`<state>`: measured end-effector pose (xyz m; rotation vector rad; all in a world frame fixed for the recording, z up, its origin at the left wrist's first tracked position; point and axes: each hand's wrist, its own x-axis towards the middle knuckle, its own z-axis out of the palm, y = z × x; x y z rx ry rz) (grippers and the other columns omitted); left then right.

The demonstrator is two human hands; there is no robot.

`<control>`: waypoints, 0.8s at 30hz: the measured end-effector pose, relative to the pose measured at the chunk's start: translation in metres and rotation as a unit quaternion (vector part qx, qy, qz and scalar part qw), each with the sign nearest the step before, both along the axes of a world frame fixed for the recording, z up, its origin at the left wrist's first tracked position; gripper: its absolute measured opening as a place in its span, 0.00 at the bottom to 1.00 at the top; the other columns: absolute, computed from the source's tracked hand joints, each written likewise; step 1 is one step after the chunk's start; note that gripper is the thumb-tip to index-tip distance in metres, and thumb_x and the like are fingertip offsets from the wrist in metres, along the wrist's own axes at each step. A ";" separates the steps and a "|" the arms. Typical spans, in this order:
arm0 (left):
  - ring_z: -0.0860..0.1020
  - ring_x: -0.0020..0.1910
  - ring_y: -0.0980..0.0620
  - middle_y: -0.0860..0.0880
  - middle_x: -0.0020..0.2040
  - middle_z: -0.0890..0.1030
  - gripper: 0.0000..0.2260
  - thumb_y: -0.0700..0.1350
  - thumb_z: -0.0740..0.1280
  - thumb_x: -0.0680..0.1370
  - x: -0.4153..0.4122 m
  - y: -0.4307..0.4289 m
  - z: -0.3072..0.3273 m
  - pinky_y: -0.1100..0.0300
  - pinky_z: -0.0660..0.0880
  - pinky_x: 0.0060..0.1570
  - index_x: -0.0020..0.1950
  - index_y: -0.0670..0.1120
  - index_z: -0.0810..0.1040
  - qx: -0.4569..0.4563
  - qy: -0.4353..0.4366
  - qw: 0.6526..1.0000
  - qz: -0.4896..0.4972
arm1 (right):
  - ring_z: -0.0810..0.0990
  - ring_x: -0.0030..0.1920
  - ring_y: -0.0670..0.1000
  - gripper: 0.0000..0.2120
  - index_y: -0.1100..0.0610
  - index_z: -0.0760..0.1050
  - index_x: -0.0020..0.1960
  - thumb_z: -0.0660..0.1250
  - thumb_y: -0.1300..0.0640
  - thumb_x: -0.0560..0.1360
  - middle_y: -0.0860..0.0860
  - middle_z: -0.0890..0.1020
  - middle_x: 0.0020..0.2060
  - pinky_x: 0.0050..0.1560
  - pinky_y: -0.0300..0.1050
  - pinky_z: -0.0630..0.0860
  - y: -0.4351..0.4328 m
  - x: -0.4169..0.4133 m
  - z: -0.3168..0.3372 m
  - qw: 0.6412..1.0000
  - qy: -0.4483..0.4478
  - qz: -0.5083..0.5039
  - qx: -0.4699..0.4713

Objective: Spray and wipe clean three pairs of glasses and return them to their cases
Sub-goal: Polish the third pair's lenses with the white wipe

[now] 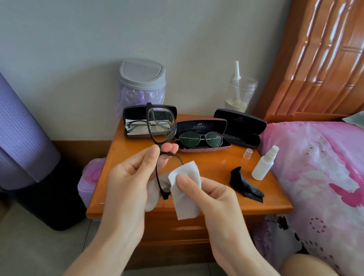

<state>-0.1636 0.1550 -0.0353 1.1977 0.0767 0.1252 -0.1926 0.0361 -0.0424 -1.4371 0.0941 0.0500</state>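
A home bedroom: wooden nightstand [210, 163] beside a bed [328, 171] (pink floral bedding).

Here they are: left hand [128, 175] and right hand [212, 197], both bare, nails [184, 179] short and plain. Forearms [94, 250] bare as far back as I can see. A bare knee [306, 266] shows low on the right.

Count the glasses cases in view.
3, all open on the nightstand: left case holds a thin-framed pair, middle case holds a round pair, right case looks empty. None seem hidden.
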 end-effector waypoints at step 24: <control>0.81 0.53 0.58 0.54 0.47 0.86 0.12 0.52 0.62 0.73 0.005 0.012 0.003 0.59 0.71 0.60 0.41 0.55 0.85 0.091 -0.074 0.993 -0.016 | 0.80 0.40 0.41 0.14 0.54 0.84 0.46 0.65 0.48 0.67 0.46 0.84 0.37 0.39 0.33 0.76 -0.034 0.020 0.002 0.993 -0.101 -0.052 -0.014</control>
